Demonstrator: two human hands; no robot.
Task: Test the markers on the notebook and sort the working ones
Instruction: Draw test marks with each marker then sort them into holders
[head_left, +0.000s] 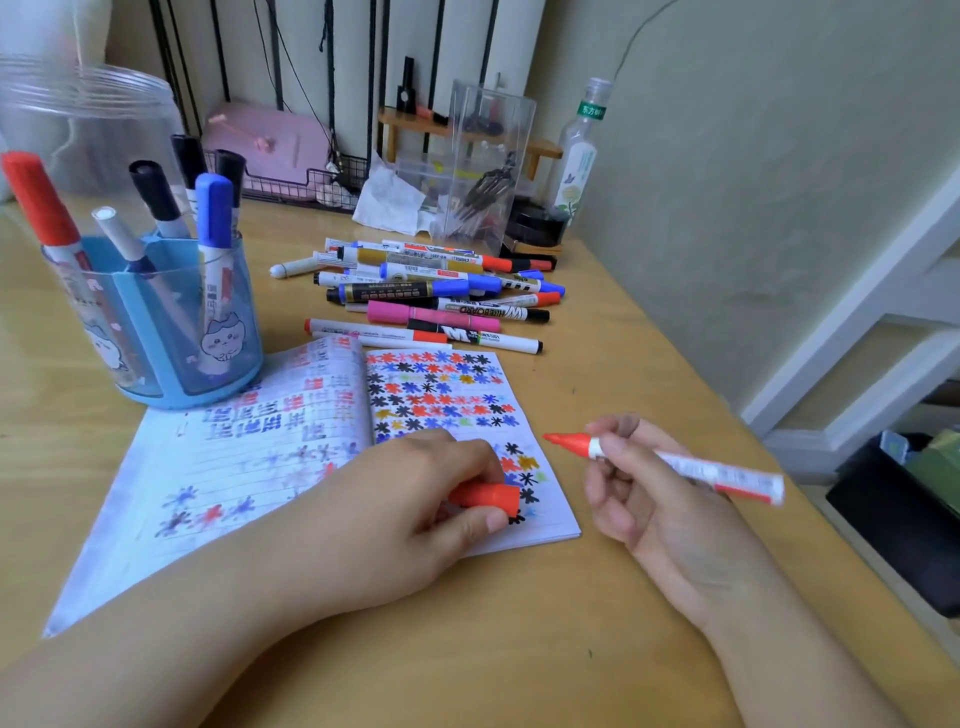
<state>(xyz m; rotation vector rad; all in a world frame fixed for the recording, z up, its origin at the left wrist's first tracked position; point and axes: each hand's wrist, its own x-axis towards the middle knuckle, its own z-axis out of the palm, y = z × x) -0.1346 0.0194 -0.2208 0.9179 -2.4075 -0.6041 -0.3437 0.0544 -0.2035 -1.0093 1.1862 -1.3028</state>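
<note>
Both hands are busy low in the frame: the left hand (415, 499) pinches a red cap (488, 498) while resting on the notebook (291, 452), and the right hand (644, 483), just right of the page, grips the uncapped red marker (675, 460) with its tip aimed left. Untested markers lie in a pile (431, 296) at centre, and a blue pen holder (156, 322) at upper left holds several more (presumably the working ones). The bare tip hangs just off the page, so a careless stroke could mark the table (597, 623) or the left hand's fingers (483, 519).
</note>
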